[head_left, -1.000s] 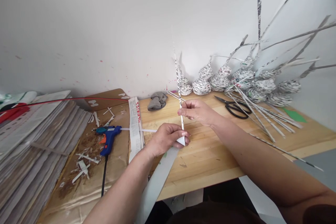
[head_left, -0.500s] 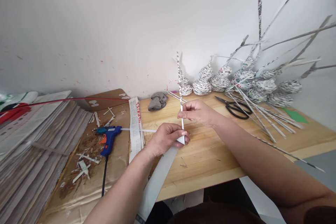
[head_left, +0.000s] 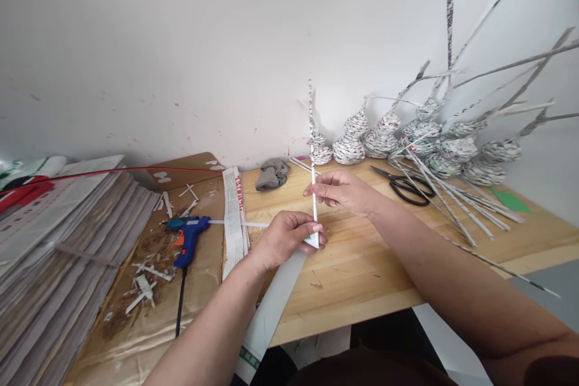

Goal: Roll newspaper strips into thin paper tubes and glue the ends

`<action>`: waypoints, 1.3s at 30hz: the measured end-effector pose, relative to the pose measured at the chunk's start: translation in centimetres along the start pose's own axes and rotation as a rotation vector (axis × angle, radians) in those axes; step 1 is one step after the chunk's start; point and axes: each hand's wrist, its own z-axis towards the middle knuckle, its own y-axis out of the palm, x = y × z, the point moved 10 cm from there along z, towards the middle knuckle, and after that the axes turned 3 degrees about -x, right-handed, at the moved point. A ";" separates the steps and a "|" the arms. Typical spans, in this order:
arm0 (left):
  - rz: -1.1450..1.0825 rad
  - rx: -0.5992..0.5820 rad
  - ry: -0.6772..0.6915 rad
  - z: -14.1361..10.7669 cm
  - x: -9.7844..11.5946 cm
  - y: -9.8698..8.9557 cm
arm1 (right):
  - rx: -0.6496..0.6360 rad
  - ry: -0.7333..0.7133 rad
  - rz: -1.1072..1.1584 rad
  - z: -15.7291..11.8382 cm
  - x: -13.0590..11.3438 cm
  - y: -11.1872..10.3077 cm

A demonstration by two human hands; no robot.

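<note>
A thin rolled newspaper tube [head_left: 312,126] stands nearly upright above the wooden table. Thumb and fingers of my right hand [head_left: 348,193] pinch its lower half. Below that, my left hand [head_left: 289,235] is closed around the tube's bottom end, where a long paper strip [head_left: 274,307] joins it. From there the strip slants down over the table edge toward my lap, a green printed band showing near its lower end. My left fingers partly hide the join between strip and tube.
Left of my hands, a blue glue gun [head_left: 190,241] and paper scraps [head_left: 142,292] lie on cardboard beside stacked newspapers [head_left: 81,253]. Paper strips [head_left: 234,217] lie nearer. Behind are a grey cloth [head_left: 272,174] and woven paper gourds [head_left: 348,148]; rightward, black scissors [head_left: 409,188] and paper sticks [head_left: 456,199].
The strip has shifted upward, bringing its green band into view. The tube's tip sits slightly higher and farther right. My right fingers have changed position on the tube; my left hand stays nearly still.
</note>
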 end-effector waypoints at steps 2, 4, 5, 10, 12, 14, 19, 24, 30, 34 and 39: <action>0.002 0.001 0.002 0.0 0.0 0.0 | -0.030 0.004 -0.025 -0.1 -0.1 0.3; 0.000 -0.013 -0.003 0.0 0.0 0.2 | 0.026 -0.017 -0.017 -0.1 -0.3 -0.2; 0.000 -0.018 -0.004 0.0 0.0 0.3 | 0.070 -0.033 -0.004 -0.2 -0.5 -0.7; 0.011 0.011 -0.004 0.0 -0.1 0.0 | -0.009 0.008 -0.072 -0.1 -0.1 0.1; 0.015 0.010 -0.004 0.0 -0.1 0.0 | -0.008 0.001 -0.076 -0.1 0.0 0.2; 0.014 -0.003 -0.008 0.0 -0.1 0.1 | 0.066 -0.029 -0.053 -0.1 -0.3 -0.5; 0.007 0.021 0.007 0.0 0.1 -0.1 | -0.022 -0.006 -0.083 -0.1 -0.3 0.4; 0.008 -0.015 -0.001 0.0 0.1 0.2 | 0.096 -0.061 -0.039 -0.3 -0.9 -0.7; 0.010 -0.001 0.011 0.0 0.0 0.0 | -0.055 -0.003 -0.058 -0.2 -0.5 0.7; -0.002 -0.012 0.003 0.0 -0.1 0.1 | 0.089 -0.052 -0.012 -0.2 -1.0 -0.7; 0.004 -0.004 0.007 0.1 -0.1 0.0 | -0.027 -0.009 -0.082 -0.1 -0.6 0.4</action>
